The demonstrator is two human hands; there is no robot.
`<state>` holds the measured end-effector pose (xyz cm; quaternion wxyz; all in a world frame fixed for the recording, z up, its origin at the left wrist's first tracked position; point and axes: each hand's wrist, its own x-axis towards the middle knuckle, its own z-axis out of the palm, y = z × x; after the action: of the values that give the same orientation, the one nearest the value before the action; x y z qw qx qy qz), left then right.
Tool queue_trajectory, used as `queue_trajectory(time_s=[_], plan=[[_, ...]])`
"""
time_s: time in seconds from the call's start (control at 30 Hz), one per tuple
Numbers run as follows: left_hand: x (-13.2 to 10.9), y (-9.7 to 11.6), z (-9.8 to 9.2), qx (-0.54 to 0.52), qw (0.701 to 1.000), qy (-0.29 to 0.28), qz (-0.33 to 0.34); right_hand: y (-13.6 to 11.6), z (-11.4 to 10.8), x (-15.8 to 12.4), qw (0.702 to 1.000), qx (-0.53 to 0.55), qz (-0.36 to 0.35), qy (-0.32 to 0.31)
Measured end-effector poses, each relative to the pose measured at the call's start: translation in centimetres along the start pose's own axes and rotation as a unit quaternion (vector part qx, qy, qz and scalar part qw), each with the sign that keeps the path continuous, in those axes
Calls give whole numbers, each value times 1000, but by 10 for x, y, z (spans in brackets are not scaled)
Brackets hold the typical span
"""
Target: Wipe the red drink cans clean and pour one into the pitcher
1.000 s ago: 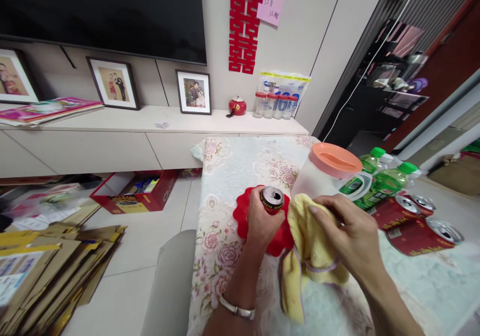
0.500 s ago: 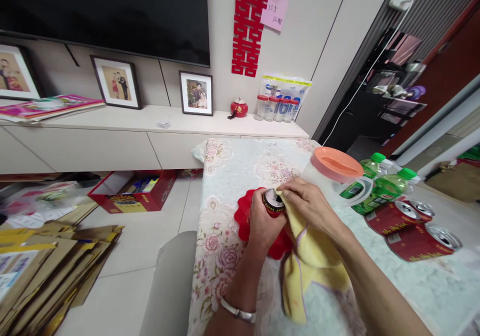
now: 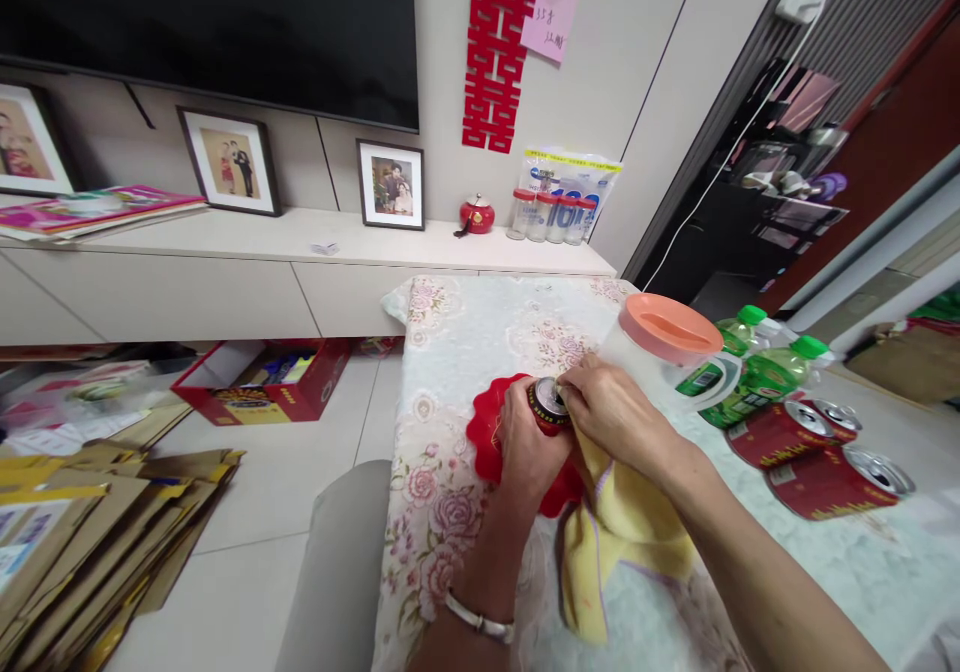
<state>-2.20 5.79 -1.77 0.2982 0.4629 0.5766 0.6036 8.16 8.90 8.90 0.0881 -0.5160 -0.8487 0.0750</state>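
Observation:
My left hand (image 3: 529, 447) is wrapped round a red drink can (image 3: 551, 402) with a dark band below its silver top. The can is held over a red scalloped plate (image 3: 487, 432) on the table. My right hand (image 3: 615, 407) pinches a corner of a yellow cloth (image 3: 641, 507) against the can's top, near the opening. The rest of the cloth hangs down and lies on the tablecloth below my right wrist. My right fingertips hide part of the can's lid.
Right of my hands stand a pitcher (image 3: 671, 337) with an orange lid, green bottles (image 3: 772, 377) and several red cans (image 3: 832, 482). The flowered tablecloth (image 3: 450, 512) covers the table. A red box (image 3: 262, 382) and flattened cardboard (image 3: 120, 542) lie on the floor at left.
My right hand has shifted slightly at the can's top, with the cloth corner still in its fingers. My left hand keeps its hold on the can.

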Motion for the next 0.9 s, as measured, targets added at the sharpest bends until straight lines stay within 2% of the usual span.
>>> queue_trajectory(time_s=[0.23, 0.5, 0.57, 0.7, 0.77, 0.9], plan=[[1, -4, 2, 6, 1000, -16, 4, 3, -11, -4, 998, 45, 10, -37], [1, -5, 0, -18, 1000, -20, 12, 19, -5, -8, 983, 178, 10, -37], [3, -5, 0, -24, 1000, -16, 8, 25, -4, -12, 974, 226, 23, -14], [3, -5, 0, -15, 1000, -13, 8, 35, -2, -23, 950, 299, 50, 79], [2, -4, 0, -12, 1000, -19, 11, 36, 0, -25, 951, 294, 25, 86], [0, -4, 0, -8, 999, -32, 17, 30, 6, -24, 972, 227, -56, 37]])
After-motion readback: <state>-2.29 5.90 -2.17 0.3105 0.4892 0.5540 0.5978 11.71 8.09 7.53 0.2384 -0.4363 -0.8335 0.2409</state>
